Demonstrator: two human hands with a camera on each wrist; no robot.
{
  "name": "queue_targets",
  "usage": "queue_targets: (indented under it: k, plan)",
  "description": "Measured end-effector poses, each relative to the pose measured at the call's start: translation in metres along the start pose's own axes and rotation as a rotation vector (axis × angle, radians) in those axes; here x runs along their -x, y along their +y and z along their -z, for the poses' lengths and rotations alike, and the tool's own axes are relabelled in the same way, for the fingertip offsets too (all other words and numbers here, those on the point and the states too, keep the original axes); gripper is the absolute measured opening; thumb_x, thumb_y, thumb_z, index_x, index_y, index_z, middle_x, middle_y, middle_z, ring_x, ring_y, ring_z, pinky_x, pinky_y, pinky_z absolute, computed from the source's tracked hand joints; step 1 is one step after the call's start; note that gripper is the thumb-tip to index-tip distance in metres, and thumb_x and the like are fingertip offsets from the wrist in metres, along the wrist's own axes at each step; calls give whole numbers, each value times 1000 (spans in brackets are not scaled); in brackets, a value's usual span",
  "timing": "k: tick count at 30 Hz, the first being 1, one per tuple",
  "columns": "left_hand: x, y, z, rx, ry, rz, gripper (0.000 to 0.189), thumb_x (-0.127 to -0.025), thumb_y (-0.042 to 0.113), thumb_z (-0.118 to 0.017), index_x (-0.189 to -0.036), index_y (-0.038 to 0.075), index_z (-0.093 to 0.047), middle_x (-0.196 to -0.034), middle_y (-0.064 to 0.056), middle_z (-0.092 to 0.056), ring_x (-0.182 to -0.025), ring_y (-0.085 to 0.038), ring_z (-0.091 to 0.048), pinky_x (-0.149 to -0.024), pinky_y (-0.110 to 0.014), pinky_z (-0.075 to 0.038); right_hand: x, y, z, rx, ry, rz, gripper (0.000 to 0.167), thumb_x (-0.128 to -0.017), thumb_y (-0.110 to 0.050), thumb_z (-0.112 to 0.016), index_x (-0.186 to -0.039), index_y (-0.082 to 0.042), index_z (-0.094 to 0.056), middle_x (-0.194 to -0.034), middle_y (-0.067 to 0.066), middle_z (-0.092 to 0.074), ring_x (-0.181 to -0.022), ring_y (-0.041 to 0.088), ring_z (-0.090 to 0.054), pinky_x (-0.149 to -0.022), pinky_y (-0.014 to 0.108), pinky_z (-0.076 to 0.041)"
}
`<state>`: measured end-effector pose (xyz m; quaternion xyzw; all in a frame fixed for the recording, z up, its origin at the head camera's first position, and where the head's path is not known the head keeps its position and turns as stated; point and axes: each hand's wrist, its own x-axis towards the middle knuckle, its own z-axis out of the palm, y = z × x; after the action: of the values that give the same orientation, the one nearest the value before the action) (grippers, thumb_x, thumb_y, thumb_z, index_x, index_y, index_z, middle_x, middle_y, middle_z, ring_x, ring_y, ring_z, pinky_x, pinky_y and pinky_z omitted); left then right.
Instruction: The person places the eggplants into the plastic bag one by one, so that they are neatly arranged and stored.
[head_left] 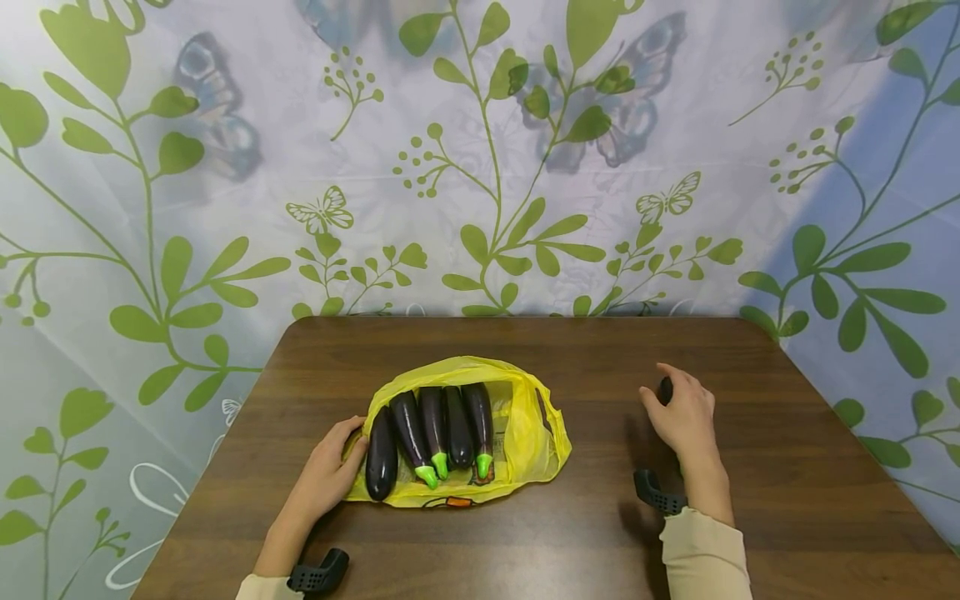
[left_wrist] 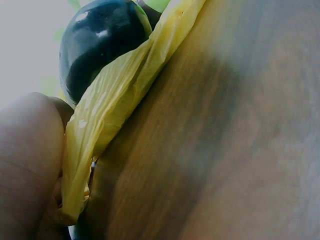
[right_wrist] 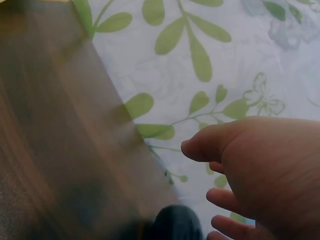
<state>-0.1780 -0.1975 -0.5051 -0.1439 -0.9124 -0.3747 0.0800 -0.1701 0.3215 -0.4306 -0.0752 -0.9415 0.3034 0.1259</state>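
Observation:
A yellow plastic bag (head_left: 536, 437) lies on its side on the table, its mouth facing me. Several dark purple eggplants (head_left: 433, 421) are inside, some with bright green stem ends toward me. The leftmost eggplant (head_left: 381, 454) is by the bag's left edge. My left hand (head_left: 326, 471) holds that edge; in the left wrist view the gathered yellow plastic (left_wrist: 107, 112) runs down into the fingers. On the right, my right hand (head_left: 684, 417) is over another eggplant (head_left: 665, 390), mostly hidden beneath it. The right wrist view shows its fingers (right_wrist: 227, 202) spread, apart from the dark rounded end.
The brown wooden table (head_left: 570, 533) has its far edge against a hanging cloth (head_left: 480, 167) printed with green leaves and butterflies. Black camera mounts sit on the left wrist (head_left: 321, 572) and right wrist (head_left: 658, 493).

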Motion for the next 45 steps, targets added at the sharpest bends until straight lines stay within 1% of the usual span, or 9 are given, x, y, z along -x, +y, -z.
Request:
queue_targets:
  k: [6, 11, 16, 18, 20, 25, 34, 39, 45]
  plan:
    - [0, 0, 0, 2, 1, -6, 37, -106, 15, -57, -140, -1, -57, -141, -25, -58, -133, -45, -54, -109, -62, -43, 0, 7, -5, 13, -13, -62, 59, -102, -18, -58, -151, 8, -39, -150, 40, -39, -140, 56, -31, -118, 67, -15]
    - [0, 0, 0, 1, 2, -9, 37, -106, 14, -57, -140, -2, -56, -141, -26, -57, -133, -45, -53, -109, -63, -43, 0, 12, -7, 1, 21, -96, 57, -101, -14, -58, -151, 7, -40, -151, 40, -39, -140, 56, -31, -119, 64, -15]
    - [0, 0, 1, -4, 5, -13, 38, -106, 14, -57, -139, -3, -56, -142, -27, -57, -134, -47, -53, -109, -63, -42, 0, 16, -12, -61, 67, -192, 55, -101, -9, -54, -154, 1, -41, -155, 36, -34, -141, 58, -28, -116, 68, -23]
    - [0, 0, 1, -8, 9, -17, 37, -105, 13, -58, -139, -3, -57, -141, -27, -57, -133, -46, -53, -109, -63, -43, 0, 17, -15, -70, 71, -227, 55, -102, -9, -52, -155, -2, -41, -157, 35, -32, -141, 59, -28, -113, 71, -28]
    - [0, 0, 1, -9, 12, -23, 37, -105, 13, -58, -138, -3, -57, -140, -27, -58, -132, -46, -54, -108, -63, -43, 0, 19, -18, -63, 63, -244, 55, -102, -10, -51, -156, -4, -41, -158, 34, -32, -141, 58, -30, -111, 71, -30]
    - [-1, 1, 1, -7, 19, -34, 37, -104, 12, -59, -138, -4, -57, -140, -28, -58, -132, -47, -54, -109, -63, -43, -1, 20, -23, -44, 56, -247, 54, -102, -12, -50, -156, -7, -43, -157, 33, -36, -137, 57, -36, -109, 70, -33]
    - [1, 1, 0, -4, 22, -32, 36, -104, 11, -59, -137, -4, -58, -139, -29, -58, -132, -47, -54, -108, -63, -43, 0, 22, -20, -38, 5, -256, 58, -103, -16, -51, -159, -9, -37, -153, 36, -38, -128, 61, -44, -99, 72, -39]
    - [1, 0, 0, 0, 23, -32, 35, -104, 11, -59, -137, -3, -58, -139, -28, -58, -132, -47, -54, -108, -63, -44, 0, 21, -20, -45, 33, -254, 58, -103, -19, -54, -157, -7, -39, -150, 35, -44, -128, 59, -47, -99, 71, -40]
    - [0, 0, 0, 1, 20, -31, 35, -104, 12, -59, -137, -3, -58, -140, -27, -58, -133, -47, -54, -109, -63, -43, -2, 17, -19, -87, 72, -242, 59, -101, -25, -57, -156, -8, -43, -150, 29, -50, -124, 53, -52, -95, 65, -43]
